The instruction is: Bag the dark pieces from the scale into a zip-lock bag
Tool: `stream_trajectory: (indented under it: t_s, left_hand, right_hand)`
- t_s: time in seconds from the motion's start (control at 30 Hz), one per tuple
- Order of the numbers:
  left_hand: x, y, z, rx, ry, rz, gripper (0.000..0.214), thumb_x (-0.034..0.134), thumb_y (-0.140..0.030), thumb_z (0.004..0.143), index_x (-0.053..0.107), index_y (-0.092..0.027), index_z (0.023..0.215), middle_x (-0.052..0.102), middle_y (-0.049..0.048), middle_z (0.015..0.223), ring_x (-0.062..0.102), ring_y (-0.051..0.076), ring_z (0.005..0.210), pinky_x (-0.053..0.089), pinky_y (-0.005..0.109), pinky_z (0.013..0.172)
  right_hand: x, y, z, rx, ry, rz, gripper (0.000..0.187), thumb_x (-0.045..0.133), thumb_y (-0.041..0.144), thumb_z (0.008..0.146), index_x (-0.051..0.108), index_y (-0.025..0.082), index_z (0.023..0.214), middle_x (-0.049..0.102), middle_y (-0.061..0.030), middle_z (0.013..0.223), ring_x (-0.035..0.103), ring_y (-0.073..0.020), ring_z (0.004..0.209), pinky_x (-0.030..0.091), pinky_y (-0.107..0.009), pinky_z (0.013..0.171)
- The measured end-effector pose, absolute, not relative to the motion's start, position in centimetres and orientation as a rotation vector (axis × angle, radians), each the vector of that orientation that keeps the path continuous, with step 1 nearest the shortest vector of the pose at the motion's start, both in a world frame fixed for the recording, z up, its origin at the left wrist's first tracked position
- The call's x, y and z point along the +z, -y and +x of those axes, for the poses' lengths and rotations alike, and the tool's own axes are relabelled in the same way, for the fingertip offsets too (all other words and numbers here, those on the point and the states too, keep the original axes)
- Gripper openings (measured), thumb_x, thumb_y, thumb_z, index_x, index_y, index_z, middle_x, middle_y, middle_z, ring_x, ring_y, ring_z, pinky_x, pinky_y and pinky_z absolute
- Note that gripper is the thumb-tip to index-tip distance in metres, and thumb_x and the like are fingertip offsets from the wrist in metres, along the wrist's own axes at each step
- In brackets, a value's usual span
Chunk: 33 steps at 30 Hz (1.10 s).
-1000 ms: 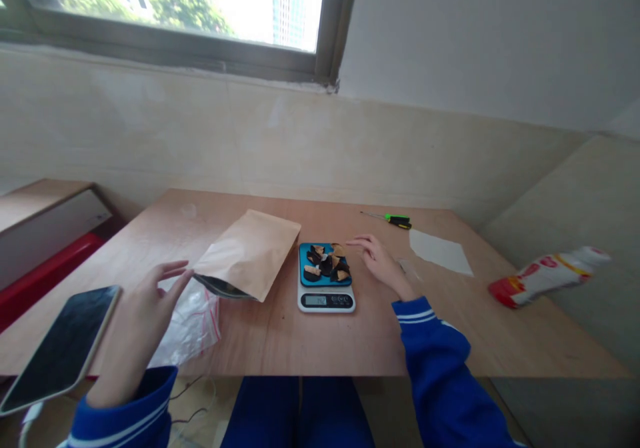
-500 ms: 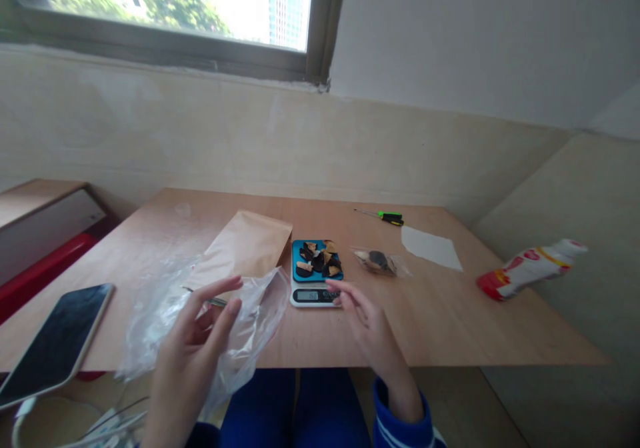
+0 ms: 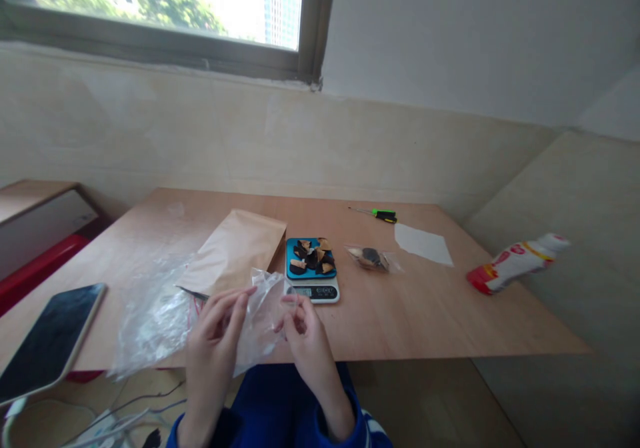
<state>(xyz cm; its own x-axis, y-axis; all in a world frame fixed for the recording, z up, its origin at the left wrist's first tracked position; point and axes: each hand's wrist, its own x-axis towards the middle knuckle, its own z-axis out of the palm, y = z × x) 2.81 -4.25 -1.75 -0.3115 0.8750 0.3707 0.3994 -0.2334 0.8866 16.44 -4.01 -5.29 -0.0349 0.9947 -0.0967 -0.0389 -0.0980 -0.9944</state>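
- The left hand (image 3: 213, 338) grasps one side of a clear plastic bag (image 3: 260, 311), thumb and index pinched together; the right hand (image 3: 307, 338) pinches the other side, a small gap away.
- The bag hangs between both sets of fingers, its lower part overlapping the near edge of the surface (image 3: 425, 328) in view.
- Just beyond the right fingers sits a scale (image 3: 326, 294), partly covered by them; dark, tan-sided pieces (image 3: 311, 259) lie on its blue plate.
- Beyond the left fingers, a brown paper bag (image 3: 235, 248) lies with its dark mouth toward them, its far corner just beside the scale.
- Crumpled clear plastic (image 3: 150, 321) crowds the left fingers' outer side; a phone (image 3: 47, 338) lies farther left.
- Right of the right fingers, wide room runs along the near edge; a filled packet (image 3: 373, 259), white sheet (image 3: 423, 243) and tilted bottle (image 3: 517, 265) bound it.
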Motion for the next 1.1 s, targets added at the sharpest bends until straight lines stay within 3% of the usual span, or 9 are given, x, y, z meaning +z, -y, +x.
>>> stream_trajectory:
  t_s: [0.13,0.27,0.4,0.53,0.77,0.97,1.1]
  left_hand:
    - [-1.6,4.4,3.1,1.854,-1.845,1.408,0.019,0.058,-0.034,0.087,0.070,-0.019,0.089,0.067,0.0027,0.089,0.061,0.016,0.084,0.046,0.027,0.074]
    - [-1.4,3.9,3.2,1.925,-1.888,1.532,0.019,0.054,-0.030,0.090,0.064,-0.018,0.080,0.067,0.0073,0.101,0.060,0.020,0.100,0.043,0.036,0.089]
    - [-1.5,2.9,3.3,1.861,-1.734,1.670,0.018,0.049,-0.028,0.092,0.059,-0.018,0.080,0.062,0.0114,0.124,0.053,0.024,0.121,0.036,0.044,0.103]
    - [-2.0,2.5,4.1,1.791,-1.558,1.670,0.017,0.044,-0.026,0.094,0.055,-0.019,0.083,0.059,0.0105,0.132,0.043,0.023,0.134,0.030,0.046,0.110]
    - [-3.1,3.1,5.3,1.818,-1.370,1.471,0.015,0.043,-0.031,0.094,0.048,-0.022,0.084,0.066,0.0077,0.123,0.049,0.023,0.129,0.032,0.047,0.110]
    - [-4.5,2.4,4.7,1.803,-1.129,1.252,0.019,0.050,-0.039,0.083,0.048,-0.022,0.092,0.060,0.0096,0.132,0.049,0.029,0.129,0.032,0.053,0.109]
    - [-5.4,2.1,4.2,1.819,-1.085,1.176,0.024,0.054,-0.035,0.079,0.046,-0.023,0.097,0.056,0.0117,0.137,0.047,0.029,0.131,0.035,0.053,0.109]
  right_hand:
    - [-6.3,4.2,17.0,1.492,1.168,-1.185,0.029,0.055,0.044,0.087,0.051,0.018,0.099,0.060,0.0010,0.070,0.058,-0.0134,0.062,0.046,-0.027,0.063]
    - [-6.0,4.5,18.0,1.623,1.286,-1.083,0.039,0.053,0.053,0.088,0.055,0.017,0.103,0.061,-0.0015,0.077,0.061,-0.0146,0.071,0.048,-0.028,0.068]
    - [-5.2,4.4,19.1,1.538,1.328,-1.108,0.043,0.052,0.057,0.088,0.058,0.017,0.103,0.062,-0.0022,0.077,0.060,-0.0144,0.073,0.046,-0.029,0.071]
    - [-4.9,4.1,19.8,1.493,1.271,-1.099,0.044,0.049,0.059,0.089,0.056,0.017,0.100,0.063,-0.0025,0.078,0.059,-0.0137,0.072,0.045,-0.028,0.071]
    - [-5.6,3.5,20.8,1.305,1.306,-1.227,0.045,0.045,0.060,0.090,0.060,0.019,0.101,0.065,-0.0043,0.087,0.060,-0.0152,0.077,0.044,-0.028,0.071]
    - [-6.0,3.4,21.4,1.263,1.346,-1.247,0.043,0.038,0.056,0.094,0.060,0.020,0.103,0.065,-0.0061,0.095,0.061,-0.0159,0.078,0.048,-0.030,0.073]
    - [-7.1,2.3,22.5,0.941,1.432,-1.364,0.034,0.042,0.047,0.094,0.059,0.021,0.106,0.064,-0.0089,0.107,0.060,-0.0206,0.094,0.049,-0.035,0.083]
